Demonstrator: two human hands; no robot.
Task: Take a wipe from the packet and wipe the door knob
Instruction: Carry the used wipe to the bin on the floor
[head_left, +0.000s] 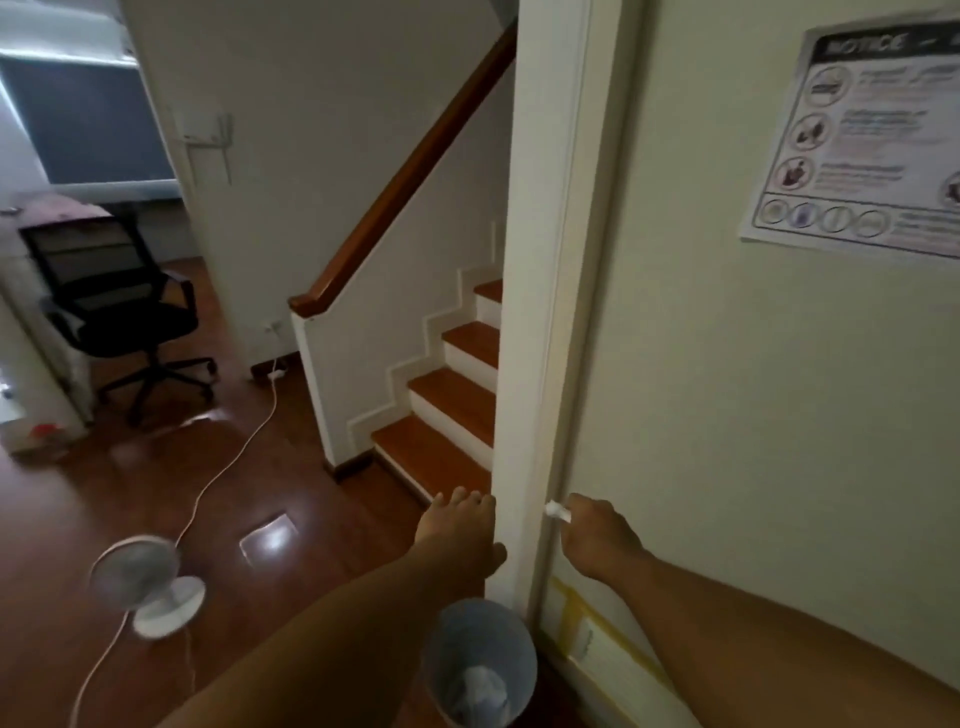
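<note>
The cream door (727, 389) stands ajar and I see its edge (540, 312) almost head-on. My right hand (597, 540) is closed on a small white wipe (558, 510), pressed against the door's near face close to the edge. The hand and wipe hide the door knob, so I cannot see it. My left hand (462, 530) grips the door's edge from the far side, fingers over the top and thumb on the edge. No wipe packet is in view.
A grey bin (478, 660) holding crumpled white material stands on the floor below the hands. A small white fan (140, 582) and its cable (228, 457) lie on the wooden floor at left. Stairs (447, 400) rise behind the door; an office chair (119, 317) stands far left. A notice poster (862, 140) hangs on the door.
</note>
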